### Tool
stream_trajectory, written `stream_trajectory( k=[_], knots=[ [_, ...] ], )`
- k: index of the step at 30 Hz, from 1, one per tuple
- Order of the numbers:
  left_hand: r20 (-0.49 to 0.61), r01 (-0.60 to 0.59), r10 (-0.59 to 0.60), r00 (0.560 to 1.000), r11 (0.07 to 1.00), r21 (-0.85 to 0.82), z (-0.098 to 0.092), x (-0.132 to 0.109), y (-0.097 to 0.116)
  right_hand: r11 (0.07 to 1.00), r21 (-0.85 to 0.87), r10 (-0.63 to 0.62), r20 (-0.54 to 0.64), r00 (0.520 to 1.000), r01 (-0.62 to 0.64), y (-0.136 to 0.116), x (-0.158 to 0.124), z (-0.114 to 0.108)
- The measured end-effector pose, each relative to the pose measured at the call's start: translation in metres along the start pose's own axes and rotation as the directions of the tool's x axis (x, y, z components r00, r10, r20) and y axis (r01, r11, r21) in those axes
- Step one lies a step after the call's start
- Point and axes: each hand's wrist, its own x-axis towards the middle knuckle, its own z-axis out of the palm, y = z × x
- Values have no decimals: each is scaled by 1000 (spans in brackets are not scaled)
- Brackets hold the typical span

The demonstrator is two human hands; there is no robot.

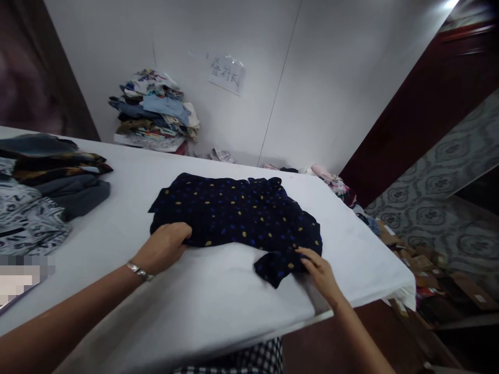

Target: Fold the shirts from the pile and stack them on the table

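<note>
A dark navy garment (237, 213) with yellow and blue dots lies spread on the white table (218, 296). My left hand (163, 246), with a silver bracelet at the wrist, is closed on the garment's near left edge. My right hand (317, 270) rests on the garment's lower right corner, where a small flap of cloth sticks out toward me; its fingers pinch that flap.
Folded clothes (47, 192) are stacked at the table's left. A tall pile of clothes (156, 111) stands against the back wall under a paper sign (227, 74). More clothes and cardboard boxes (429, 275) lie on the floor at the right, past the table's edge.
</note>
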Motion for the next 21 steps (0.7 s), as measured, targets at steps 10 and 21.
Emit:
stream_trajectory(
  k=[10, 21],
  knots=[
    [81, 87, -92, 992, 994, 66, -6, -116, -24, 928, 261, 262, 45, 964, -265, -18, -28, -49],
    [185, -190, 173, 967, 979, 78, 9, -78, 6, 952, 78, 258, 324, 910, -297, -39, -21, -52]
  ],
)
